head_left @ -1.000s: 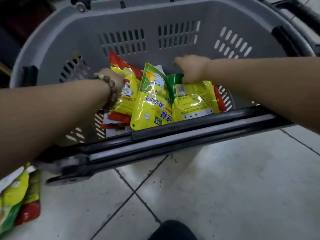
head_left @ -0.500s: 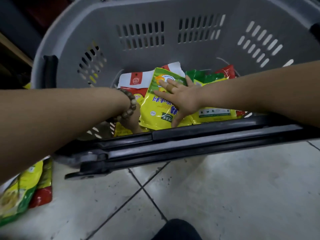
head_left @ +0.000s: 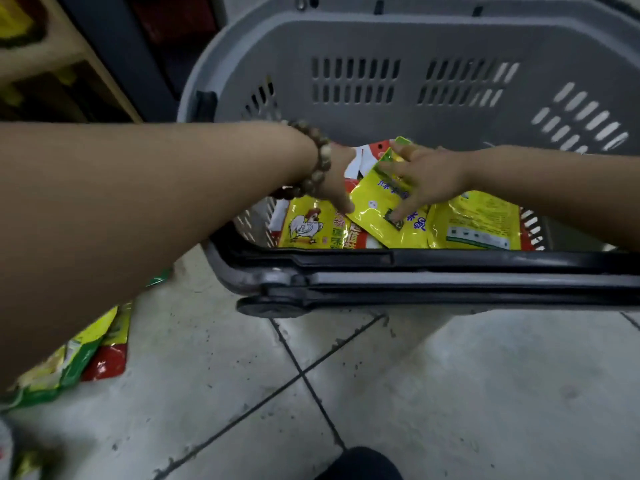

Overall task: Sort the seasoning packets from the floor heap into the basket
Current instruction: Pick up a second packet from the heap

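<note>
The grey basket (head_left: 415, 36) stands on the tiled floor and holds several seasoning packets. My right hand (head_left: 427, 178) lies with spread fingers on a yellow-green packet (head_left: 372, 206) in the middle. My left hand (head_left: 337, 180), with a bead bracelet on the wrist, reaches in from the left, and its fingers touch that packet's left edge. A yellow packet with a rooster (head_left: 310, 225) lies lower left, partly under the middle one. Another yellow packet (head_left: 479, 220) lies to the right. A white and red packet (head_left: 363, 157) shows behind.
The basket's black handles (head_left: 450, 275) lie folded across its near rim. Green, yellow and red packets of the floor heap (head_left: 79, 358) lie at lower left, partly hidden by my left forearm. A shelf unit (head_left: 52, 64) stands at upper left. A dark shape (head_left: 360, 465) is at the bottom edge.
My left hand rose from low in the basket to the middle packet's left edge. The rooster packet is uncovered. My right hand stays spread on the middle packet, which is tilted now.
</note>
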`<state>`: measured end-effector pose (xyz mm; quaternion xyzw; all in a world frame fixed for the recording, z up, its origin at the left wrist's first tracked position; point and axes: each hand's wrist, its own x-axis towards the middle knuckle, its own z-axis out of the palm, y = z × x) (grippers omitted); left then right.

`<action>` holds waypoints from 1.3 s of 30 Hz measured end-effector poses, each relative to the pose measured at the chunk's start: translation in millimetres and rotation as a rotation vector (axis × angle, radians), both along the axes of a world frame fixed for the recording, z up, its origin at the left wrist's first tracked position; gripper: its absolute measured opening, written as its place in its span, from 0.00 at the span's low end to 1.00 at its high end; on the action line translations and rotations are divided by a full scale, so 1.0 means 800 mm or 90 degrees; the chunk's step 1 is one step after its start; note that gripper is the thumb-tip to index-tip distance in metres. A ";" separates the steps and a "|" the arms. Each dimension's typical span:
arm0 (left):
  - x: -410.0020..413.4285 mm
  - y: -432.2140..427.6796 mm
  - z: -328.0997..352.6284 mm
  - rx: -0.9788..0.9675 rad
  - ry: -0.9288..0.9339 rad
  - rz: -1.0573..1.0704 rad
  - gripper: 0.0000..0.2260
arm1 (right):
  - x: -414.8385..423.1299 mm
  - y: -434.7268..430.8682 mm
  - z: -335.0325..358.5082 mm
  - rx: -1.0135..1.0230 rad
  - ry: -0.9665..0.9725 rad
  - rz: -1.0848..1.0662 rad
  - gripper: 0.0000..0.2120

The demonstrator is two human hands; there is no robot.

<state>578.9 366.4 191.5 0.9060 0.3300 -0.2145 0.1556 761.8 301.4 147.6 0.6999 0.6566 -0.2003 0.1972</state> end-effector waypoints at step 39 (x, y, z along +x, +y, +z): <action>-0.652 -0.060 -0.213 0.099 -0.284 0.703 0.24 | -0.623 0.195 -0.221 0.075 0.245 -0.016 0.41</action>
